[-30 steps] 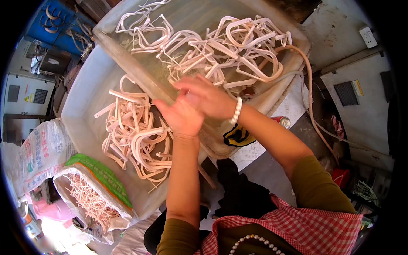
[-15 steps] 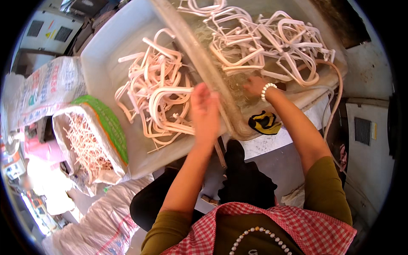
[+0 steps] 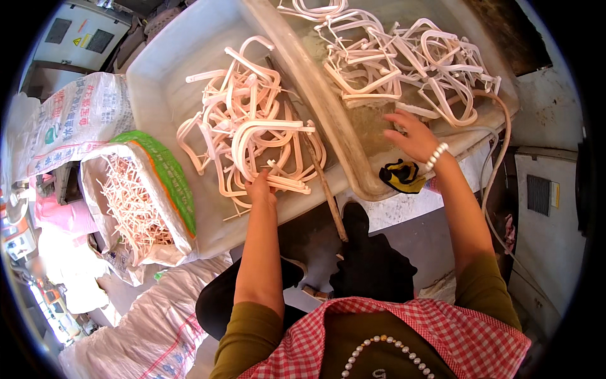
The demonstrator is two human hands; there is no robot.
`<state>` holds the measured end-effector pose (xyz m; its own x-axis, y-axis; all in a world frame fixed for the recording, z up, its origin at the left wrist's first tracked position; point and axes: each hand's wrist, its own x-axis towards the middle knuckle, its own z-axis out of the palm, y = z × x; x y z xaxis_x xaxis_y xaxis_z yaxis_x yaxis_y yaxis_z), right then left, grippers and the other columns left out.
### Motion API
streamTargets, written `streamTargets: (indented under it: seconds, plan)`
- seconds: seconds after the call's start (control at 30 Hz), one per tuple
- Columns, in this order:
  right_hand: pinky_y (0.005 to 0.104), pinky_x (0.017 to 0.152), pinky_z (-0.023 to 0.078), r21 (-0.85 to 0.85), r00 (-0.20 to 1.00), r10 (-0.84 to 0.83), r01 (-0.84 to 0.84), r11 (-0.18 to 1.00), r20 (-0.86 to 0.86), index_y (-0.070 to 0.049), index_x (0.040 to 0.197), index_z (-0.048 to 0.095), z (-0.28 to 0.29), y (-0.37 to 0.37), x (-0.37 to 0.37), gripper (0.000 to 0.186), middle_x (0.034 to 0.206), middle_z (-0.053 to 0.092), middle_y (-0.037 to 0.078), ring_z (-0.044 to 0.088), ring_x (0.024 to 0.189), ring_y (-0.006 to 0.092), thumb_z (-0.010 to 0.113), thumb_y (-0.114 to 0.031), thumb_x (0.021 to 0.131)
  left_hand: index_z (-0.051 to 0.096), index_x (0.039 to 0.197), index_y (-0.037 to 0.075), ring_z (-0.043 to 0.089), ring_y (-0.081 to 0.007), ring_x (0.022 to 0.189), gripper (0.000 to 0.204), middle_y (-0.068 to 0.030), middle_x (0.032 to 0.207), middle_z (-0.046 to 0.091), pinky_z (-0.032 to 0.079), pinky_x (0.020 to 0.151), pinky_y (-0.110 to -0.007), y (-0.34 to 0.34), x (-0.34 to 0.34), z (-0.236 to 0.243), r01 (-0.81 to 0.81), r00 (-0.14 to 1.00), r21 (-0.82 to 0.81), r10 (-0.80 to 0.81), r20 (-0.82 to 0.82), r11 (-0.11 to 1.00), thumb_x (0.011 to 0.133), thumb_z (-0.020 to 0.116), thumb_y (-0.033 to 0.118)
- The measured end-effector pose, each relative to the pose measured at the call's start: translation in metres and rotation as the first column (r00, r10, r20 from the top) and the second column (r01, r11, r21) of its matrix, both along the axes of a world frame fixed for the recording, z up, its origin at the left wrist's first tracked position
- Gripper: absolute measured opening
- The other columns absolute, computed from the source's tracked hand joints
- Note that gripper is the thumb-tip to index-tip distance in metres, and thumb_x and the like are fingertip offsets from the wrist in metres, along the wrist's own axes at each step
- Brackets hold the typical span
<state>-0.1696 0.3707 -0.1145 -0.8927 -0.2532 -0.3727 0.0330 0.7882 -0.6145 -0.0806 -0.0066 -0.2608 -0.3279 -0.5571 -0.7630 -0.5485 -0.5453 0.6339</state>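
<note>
My left hand point(image 3: 259, 188) grips the lower edge of a heap of bent pale-pink plastic pieces point(image 3: 252, 129) in the left basin point(image 3: 164, 76); some fingertips are hidden among them. My right hand point(image 3: 407, 134), with a white bead bracelet, is open over the shallow water of the right basin point(image 3: 297, 76), just below a looser tangle of similar pieces point(image 3: 404, 57). A yellow and black cloth item point(image 3: 404, 177) lies on the front rim below my right hand. A stick point(image 3: 325, 196) leans across the left basin's front.
An open sack point(image 3: 136, 208) of thin pink scraps stands at the left, with more white sacks point(image 3: 82, 126) behind and below it. A hose point(image 3: 502, 145) hangs over the right basin's side. Grey cabinets point(image 3: 543, 196) stand at the right, more point(image 3: 82, 38) at the upper left.
My hands, together a second earlier, have parted. My left hand has moved down-left onto the pile; my right dipped into the water and has since lifted slightly. The view has shifted.
</note>
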Motion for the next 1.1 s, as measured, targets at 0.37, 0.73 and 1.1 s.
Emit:
streamTargets:
  seconds: [0.37, 0.73, 1.1]
  plan:
    - [0.038, 0.101, 0.04, -0.174, 0.638, -0.504, 0.508, 0.844, -0.583, -0.005, 0.119, 0.059, 0.019, 0.101, 0.125, 0.035, 0.129, 0.052, 0.019, 0.053, 0.116, 0.0317, 0.065, -0.019, 0.088, 0.042, 0.11, 0.008, 0.064, -0.018, 0.074, 0.031, -0.0086, 0.092, 0.061, 0.056, 0.067, -0.03, 0.035, 0.009, 0.115, 0.102, 0.796, -0.015, -0.09, -0.599, 0.995, 0.088, 0.065, 0.005]
    - [0.0411, 0.1, 0.04, -0.16, 0.356, -0.729, 0.831, 0.534, -0.584, -0.004, 0.122, 0.057, -0.026, 0.153, 0.219, 0.055, 0.124, 0.055, 0.017, 0.052, 0.114, 0.0334, 0.075, -0.035, 0.08, 0.048, 0.114, 0.003, 0.06, -0.0146, 0.077, 0.033, -0.0076, 0.09, 0.061, 0.051, 0.069, -0.028, 0.038, 0.033, 0.232, 0.323, 0.649, -0.482, -0.562, -0.513, 0.814, 0.086, 0.066, 0.008]
    - [0.0404, 0.105, 0.037, -0.235, 0.385, -0.862, 0.851, 0.47, -0.33, -0.006, 0.144, 0.031, -0.085, 0.126, 0.216, 0.104, 0.136, 0.039, 0.024, 0.041, 0.127, 0.0363, 0.085, -0.043, 0.064, 0.056, 0.098, 0.006, 0.052, -0.013, 0.07, 0.015, -0.0018, 0.078, 0.055, 0.048, 0.068, -0.027, 0.023, 0.049, 0.254, 0.483, 0.734, -0.052, -0.436, -0.52, 0.874, 0.092, 0.064, 0.018]
